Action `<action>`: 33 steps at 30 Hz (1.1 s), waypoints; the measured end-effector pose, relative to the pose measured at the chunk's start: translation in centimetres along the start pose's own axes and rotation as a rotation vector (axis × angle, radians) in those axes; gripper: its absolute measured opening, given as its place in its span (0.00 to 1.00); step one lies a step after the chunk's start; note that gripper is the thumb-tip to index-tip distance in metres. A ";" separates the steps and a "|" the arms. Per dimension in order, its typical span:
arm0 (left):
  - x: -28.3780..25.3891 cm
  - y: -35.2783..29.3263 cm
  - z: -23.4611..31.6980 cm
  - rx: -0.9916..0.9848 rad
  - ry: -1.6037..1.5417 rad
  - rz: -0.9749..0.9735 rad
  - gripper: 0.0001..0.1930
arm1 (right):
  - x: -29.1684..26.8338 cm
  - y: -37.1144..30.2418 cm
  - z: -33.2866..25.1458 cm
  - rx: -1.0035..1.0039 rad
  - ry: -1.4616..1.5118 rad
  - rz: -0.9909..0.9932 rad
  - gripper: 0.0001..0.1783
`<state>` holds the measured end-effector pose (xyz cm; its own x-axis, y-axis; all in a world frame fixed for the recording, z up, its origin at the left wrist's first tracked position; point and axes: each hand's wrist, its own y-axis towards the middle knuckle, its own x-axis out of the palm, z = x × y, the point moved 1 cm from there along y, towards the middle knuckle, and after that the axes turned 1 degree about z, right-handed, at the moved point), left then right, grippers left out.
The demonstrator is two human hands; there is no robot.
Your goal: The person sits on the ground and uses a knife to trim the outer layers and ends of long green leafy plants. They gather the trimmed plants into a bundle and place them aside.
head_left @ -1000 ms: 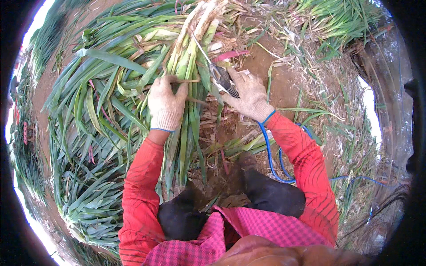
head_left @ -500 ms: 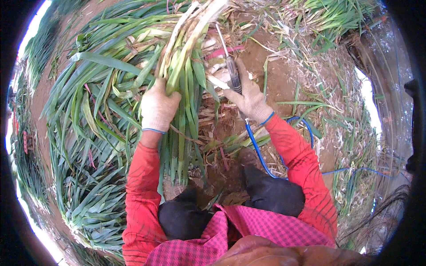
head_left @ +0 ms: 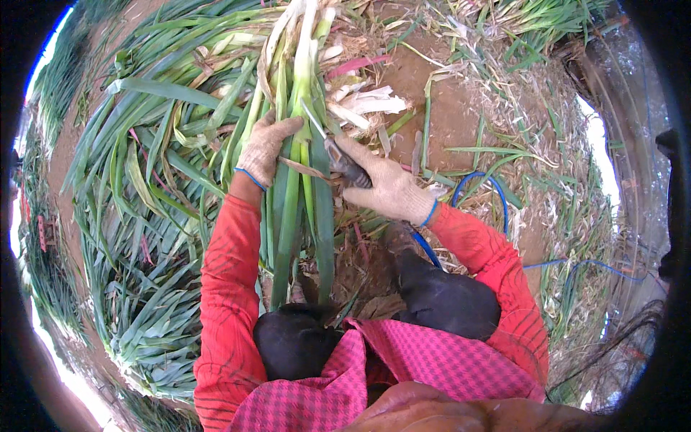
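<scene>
A bunch of leeks (head_left: 303, 68), pale at the shank and green lower down, lies lengthwise in front of me with its leaves hanging toward my knees. My left hand (head_left: 266, 150), in a cream knit glove, is closed around the stalks, its index finger lying across them. In my gloved right hand (head_left: 392, 186) is a dark-handled air blow gun (head_left: 344, 164) with a thin metal nozzle. The nozzle's tip is against or just in front of the pale stalks; which one I cannot tell. From the handle a blue hose (head_left: 426, 248) runs down past my right forearm.
A large heap of leeks (head_left: 144, 209) spreads along my left, with some pink ties among it. Peeled white skins (head_left: 374, 101) litter the soil ahead. Another green pile (head_left: 543, 21) lies far right. The blue hose (head_left: 568, 263) trails rightward over dry scraps.
My right hand has moved left and downward, bringing the blow gun's nozzle to the stalks. My left hand has shifted slightly up the picture, and the leeks now lie straighter.
</scene>
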<state>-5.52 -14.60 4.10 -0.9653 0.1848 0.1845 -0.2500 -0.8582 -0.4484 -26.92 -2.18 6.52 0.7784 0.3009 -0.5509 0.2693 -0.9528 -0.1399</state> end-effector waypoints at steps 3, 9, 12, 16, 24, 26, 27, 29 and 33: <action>-0.8 -0.3 0.1 -0.047 -0.082 -0.058 0.29 | -0.5 1.1 -0.4 0.072 0.011 0.030 0.50; -1.7 0.3 -1.1 -0.029 -0.044 -0.039 0.33 | 0.9 -1.9 -2.1 0.069 0.025 -0.096 0.50; -1.5 0.5 -1.2 -0.005 -0.096 -0.092 0.32 | 0.7 0.3 -0.3 -0.034 -0.002 0.092 0.51; -1.0 -1.2 -0.3 0.009 -0.055 -0.044 0.32 | -1.2 3.4 -0.2 0.052 -0.164 0.128 0.50; -3.6 -2.4 -1.8 0.019 -0.022 -0.057 0.34 | -4.9 13.7 0.4 0.061 -0.234 0.207 0.46; -3.0 -3.6 -1.2 0.001 -0.053 -0.090 0.31 | -5.9 15.7 0.2 0.127 -0.224 0.198 0.47; -3.2 -4.0 -1.0 -0.029 -0.063 -0.088 0.29 | -5.8 17.2 1.3 0.047 -0.239 0.257 0.48; -3.7 -4.6 -0.7 -0.090 -0.089 -0.084 0.27 | -5.9 19.5 2.2 -0.122 -0.315 0.388 0.50; -6.5 -3.3 -2.3 -0.115 -0.281 -0.270 0.25 | -5.3 20.8 1.8 -0.078 -0.316 0.348 0.52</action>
<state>1.45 -11.85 2.33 -0.8097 0.2439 0.5338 -0.5136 -0.7346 -0.4434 -26.44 -23.64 5.08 0.6224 -0.0740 -0.7792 0.0740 -0.9855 0.1528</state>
